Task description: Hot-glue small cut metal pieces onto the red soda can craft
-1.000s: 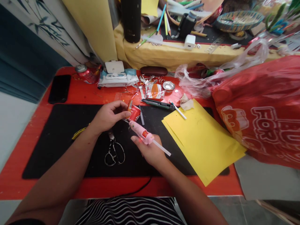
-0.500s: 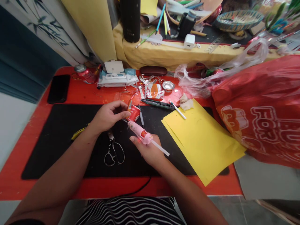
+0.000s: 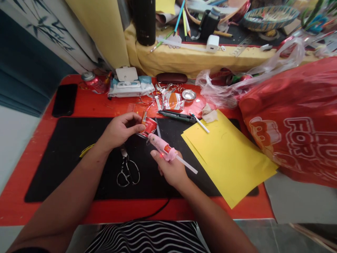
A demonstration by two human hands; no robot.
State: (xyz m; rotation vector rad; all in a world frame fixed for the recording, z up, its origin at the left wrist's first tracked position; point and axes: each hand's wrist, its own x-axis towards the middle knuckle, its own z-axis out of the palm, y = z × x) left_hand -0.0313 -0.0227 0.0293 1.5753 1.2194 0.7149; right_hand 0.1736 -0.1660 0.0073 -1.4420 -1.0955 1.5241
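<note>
My right hand [image 3: 172, 168] is wrapped round a pink hot glue gun [image 3: 161, 144]. A clear glue stick [image 3: 188, 165] sticks out of its back end, and a small red light glows on its side. The gun's nozzle points left, close to my left thumb. My left hand [image 3: 121, 130] is closed on a red piece of drink can [image 3: 150, 125], with a narrow orange strip beside the fingertips; the fingers partly hide the piece. Below my left hand, scissors [image 3: 128, 172] lie on the black mat [image 3: 71, 158].
Yellow paper sheets [image 3: 229, 158] lie to the right, with a white pen [image 3: 201, 124] on them. A utility knife [image 3: 177, 116], metal scraps and a pack of wipes [image 3: 131, 88] are behind the mat. A red plastic bag [image 3: 295, 126] stands at right, a phone [image 3: 65, 99] at left.
My right hand and the glue gun have shifted slightly right, so the nozzle has drawn back a little from my left fingertips. My left hand has barely moved and keeps its grip.
</note>
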